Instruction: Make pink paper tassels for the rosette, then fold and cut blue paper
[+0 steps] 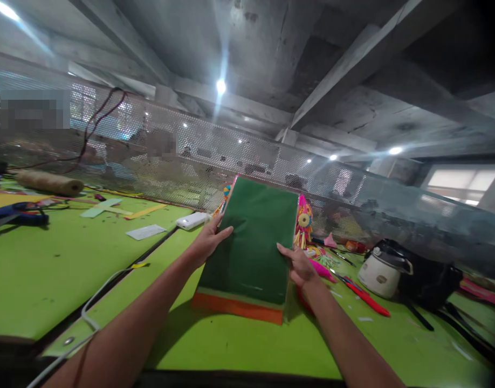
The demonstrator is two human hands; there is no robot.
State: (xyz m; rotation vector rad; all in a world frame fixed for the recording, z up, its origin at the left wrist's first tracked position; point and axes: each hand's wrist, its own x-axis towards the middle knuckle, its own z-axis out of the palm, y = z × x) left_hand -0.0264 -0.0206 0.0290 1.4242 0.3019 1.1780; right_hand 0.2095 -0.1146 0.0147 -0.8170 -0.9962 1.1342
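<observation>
Left hand [213, 237] and right hand [301, 265] pinch green-and-orange sheet stack [255, 248] by opposite sides, thumbs in front; stack tilted over near edge of table [239, 345], contact beneath unclear. Slick plastic sleeve [288, 310] could slide if thumbs slacken; uneven squeeze could crease sheets. Stack flat, rectangular, glossy; ornament [304, 218] beyond right side fringed, bright.

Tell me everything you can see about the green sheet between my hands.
The green sheet is dark, rectangular and flat, with a slight sheen, perhaps paper or card. What looks like clear film shows at its lower right edge, and an orange strip borders its near end. It tilts, far end raised, over the table. The left grip and right grip hold its sides.
</observation>
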